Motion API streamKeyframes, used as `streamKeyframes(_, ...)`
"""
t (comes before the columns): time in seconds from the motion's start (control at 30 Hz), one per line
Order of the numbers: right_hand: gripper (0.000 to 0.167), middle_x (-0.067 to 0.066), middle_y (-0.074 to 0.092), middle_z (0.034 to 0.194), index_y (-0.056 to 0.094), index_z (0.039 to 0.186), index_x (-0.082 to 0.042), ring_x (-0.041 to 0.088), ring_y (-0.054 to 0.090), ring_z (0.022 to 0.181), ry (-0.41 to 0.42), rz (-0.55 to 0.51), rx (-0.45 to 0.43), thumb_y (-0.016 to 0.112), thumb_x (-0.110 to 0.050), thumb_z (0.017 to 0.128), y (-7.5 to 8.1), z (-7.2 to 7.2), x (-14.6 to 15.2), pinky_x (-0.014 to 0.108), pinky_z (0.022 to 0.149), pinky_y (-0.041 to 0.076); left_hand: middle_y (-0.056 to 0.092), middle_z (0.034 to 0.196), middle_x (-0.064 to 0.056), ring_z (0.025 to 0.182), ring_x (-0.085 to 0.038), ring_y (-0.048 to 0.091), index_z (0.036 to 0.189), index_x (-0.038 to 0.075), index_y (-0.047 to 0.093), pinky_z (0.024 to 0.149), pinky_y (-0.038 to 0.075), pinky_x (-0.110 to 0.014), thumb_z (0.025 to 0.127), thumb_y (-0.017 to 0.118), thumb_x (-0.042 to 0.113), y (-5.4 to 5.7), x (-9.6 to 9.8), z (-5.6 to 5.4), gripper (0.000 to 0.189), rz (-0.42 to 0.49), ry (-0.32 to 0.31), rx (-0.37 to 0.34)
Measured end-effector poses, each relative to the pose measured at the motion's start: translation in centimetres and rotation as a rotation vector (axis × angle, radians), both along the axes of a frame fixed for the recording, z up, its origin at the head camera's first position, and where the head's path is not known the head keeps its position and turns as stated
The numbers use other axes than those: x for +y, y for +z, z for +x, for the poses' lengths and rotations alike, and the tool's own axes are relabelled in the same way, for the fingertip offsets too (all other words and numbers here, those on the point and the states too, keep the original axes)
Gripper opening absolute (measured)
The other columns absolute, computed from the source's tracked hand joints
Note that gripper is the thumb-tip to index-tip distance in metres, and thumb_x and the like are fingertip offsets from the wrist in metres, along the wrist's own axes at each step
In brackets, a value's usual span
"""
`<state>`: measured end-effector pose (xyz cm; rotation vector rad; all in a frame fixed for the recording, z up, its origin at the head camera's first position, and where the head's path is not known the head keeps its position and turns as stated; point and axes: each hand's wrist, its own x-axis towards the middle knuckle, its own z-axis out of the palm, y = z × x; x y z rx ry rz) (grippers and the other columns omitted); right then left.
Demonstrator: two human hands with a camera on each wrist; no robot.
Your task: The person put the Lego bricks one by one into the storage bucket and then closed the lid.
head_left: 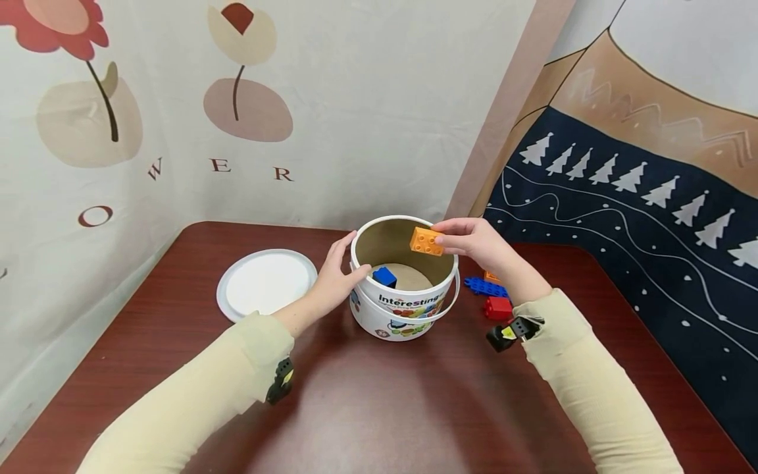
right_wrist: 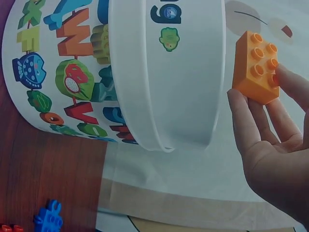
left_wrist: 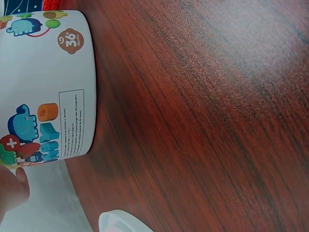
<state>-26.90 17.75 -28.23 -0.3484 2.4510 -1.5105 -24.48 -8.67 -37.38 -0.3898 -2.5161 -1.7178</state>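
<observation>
A brown desk (head_left: 379, 408) carries a white bucket (head_left: 366, 319) near the middle of its far edge and a round white lid (head_left: 269, 283) toward the far left corner. The left hand (head_left: 333, 284) rests, fingers extended, against the bucket's rim; the right hand (head_left: 476, 243) pinches an orange brick (head_left: 425, 241) at the bucket's mouth. Toward the right edge lie a long blue piece (head_left: 485, 287) and a red brick (head_left: 498, 308); a blue brick (head_left: 385, 277) sits inside the bucket.

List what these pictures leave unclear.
Head: unheld orange plastic block, partly hidden by the bare right forearm.
Left wrist: round white lid, cut off by the bottom edge; fine print on white cylindrical bucket, too small.
Right wrist: red plastic block, cut off by the bottom edge.
</observation>
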Motion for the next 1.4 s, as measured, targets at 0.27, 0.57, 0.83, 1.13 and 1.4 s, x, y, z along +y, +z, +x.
streamKeyframes(0.27,0.041,0.019,0.056,0.124,0.054,0.126,0.002,0.019,0.06,0.102,0.001,-0.009,-0.006,0.06,-0.017,0.09,-0.4,0.1,-0.1,0.028,0.09,0.051,0.024,0.151,-0.013,0.139,-0.028,0.024,0.148,0.008,0.023,0.113,0.025,-0.05,0.087,0.06,0.018,0.0,0.0,0.1,0.072,0.0,-0.003,0.0)
streamKeyframes(0.57,0.045,0.026,0.053,0.125,0.051,0.128,0.002,0.017,0.064,0.098,0.013,-0.027,0.011,0.059,-0.022,0.091,-0.6,0.4,0.7,0.027,0.089,0.051,0.025,0.15,-0.011,0.139,-0.027,0.024,0.148,0.01,0.024,0.114,0.024,-0.049,0.087,0.061,0.021,-0.1,0.0,0.1,0.072,0.002,0.006,-0.011)
streamKeyframes(0.83,0.044,0.003,0.062,0.113,0.052,0.125,0.002,0.009,0.063,0.097,-0.007,-0.046,0.119,0.059,-0.024,0.091,-0.9,0.8,3.7,0.022,0.081,0.053,0.024,0.151,-0.011,0.139,-0.027,0.024,0.148,0.01,0.024,0.113,0.024,-0.049,0.087,0.061,0.02,-0.1,-0.1,0.0,0.072,0.002,0.012,-0.007)
streamKeyframes(1.13,0.047,-0.01,0.058,0.107,0.048,0.129,0.0,-0.002,0.06,0.092,-0.068,0.071,0.12,0.058,-0.027,0.091,-4.1,1.2,8.6,0.016,0.08,0.051,0.025,0.151,-0.01,0.139,-0.026,0.025,0.148,0.012,0.024,0.113,0.025,-0.048,0.088,0.06,0.021,0.0,-0.1,0.0,0.071,-0.001,0.01,-0.011)
streamKeyframes(1.4,0.051,0.023,0.052,0.129,0.044,0.133,0.002,-0.004,0.055,0.093,-0.109,0.142,0.059,0.059,-0.024,0.091,-7.6,2.1,11.7,0.02,0.082,0.051,0.025,0.15,-0.011,0.139,-0.027,0.025,0.148,0.011,0.023,0.113,0.025,-0.049,0.088,0.06,0.02,0.1,0.1,0.1,0.071,-0.002,0.011,-0.003)
